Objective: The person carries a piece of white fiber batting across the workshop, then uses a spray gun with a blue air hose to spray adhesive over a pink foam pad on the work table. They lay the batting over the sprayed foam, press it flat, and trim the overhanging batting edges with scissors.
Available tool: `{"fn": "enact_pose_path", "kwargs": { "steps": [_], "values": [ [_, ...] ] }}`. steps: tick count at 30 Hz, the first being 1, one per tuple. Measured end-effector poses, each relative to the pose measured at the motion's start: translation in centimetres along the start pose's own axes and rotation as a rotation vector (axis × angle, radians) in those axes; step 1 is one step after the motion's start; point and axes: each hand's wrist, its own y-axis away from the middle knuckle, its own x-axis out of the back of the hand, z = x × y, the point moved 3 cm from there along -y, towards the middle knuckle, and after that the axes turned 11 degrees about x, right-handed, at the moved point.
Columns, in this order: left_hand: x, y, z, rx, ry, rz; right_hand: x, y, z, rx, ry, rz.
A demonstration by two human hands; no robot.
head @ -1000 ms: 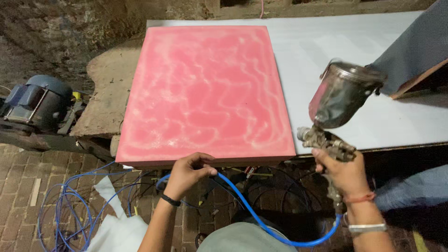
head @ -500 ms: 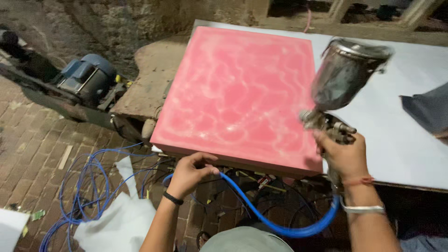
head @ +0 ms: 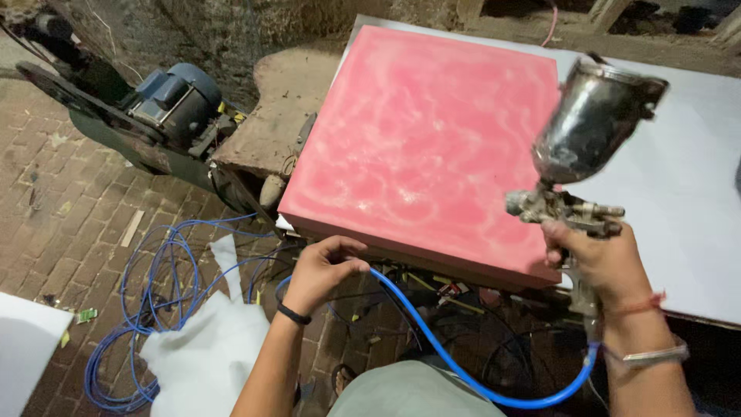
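Observation:
My right hand (head: 606, 262) grips the handle of a metal spray gun (head: 575, 166) with a shiny cup on top, held upright over the near right corner of a pink panel (head: 421, 147). The panel lies flat and is covered with paler, cloudy streaks. A blue air hose (head: 455, 359) runs from the gun's base in a loop below my arms. My left hand (head: 324, 270) is closed around that hose just in front of the panel's near edge.
A white sheet (head: 679, 177) lies under and to the right of the panel. A blue-grey electric motor on a frame (head: 170, 104) stands at the left. Coils of blue hose (head: 150, 309) and white cloth (head: 208, 351) lie on the brick floor.
The view has swung left and closer, so the panel and white sheet shifted right. My right hand with the spray gun has moved over the panel's near right corner. My left hand keeps the hose.

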Motion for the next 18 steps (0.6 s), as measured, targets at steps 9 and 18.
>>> {"fn": "enact_pose_path", "kwargs": {
  "steps": [9, 18],
  "values": [
    [-1.1, 0.7, -0.2, -0.035, -0.141, -0.119, -0.3, 2.3, 1.0, -0.081, -0.053, -0.055],
    [5.9, 2.1, -0.8, -0.025, -0.076, 0.235, -8.0, -5.4, -5.5, 0.220, 0.038, -0.059]
  ]
}}
